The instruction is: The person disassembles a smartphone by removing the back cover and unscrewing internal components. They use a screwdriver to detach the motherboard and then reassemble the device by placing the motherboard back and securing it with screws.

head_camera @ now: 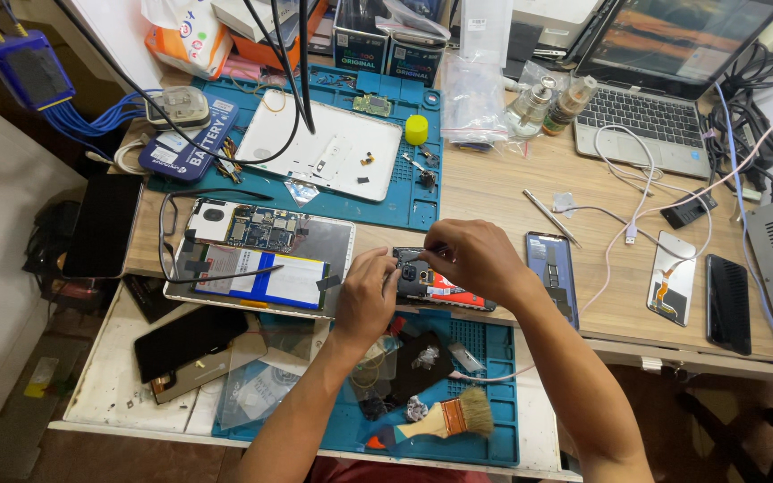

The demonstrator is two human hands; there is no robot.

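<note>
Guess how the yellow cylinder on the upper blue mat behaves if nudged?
The yellow cylinder stands upright on the blue mat, so a nudge probably slides or tips it. Once on its side, its round body would likely roll. It looks small, likely light.

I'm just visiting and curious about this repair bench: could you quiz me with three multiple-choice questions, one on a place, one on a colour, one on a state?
1. Where does the wooden-handled paintbrush lie?
A on the blue silicone mat
B on the laptop
C on the floor

2. What colour is the small plastic cap?
A red
B yellow
C black

3. What state is the small phone under both hands in?
A boxed
B back removed
C wrapped

Answers: 1 A, it rests on the near mat; 2 B, bright yellow; 3 B, its inner parts show.
</note>
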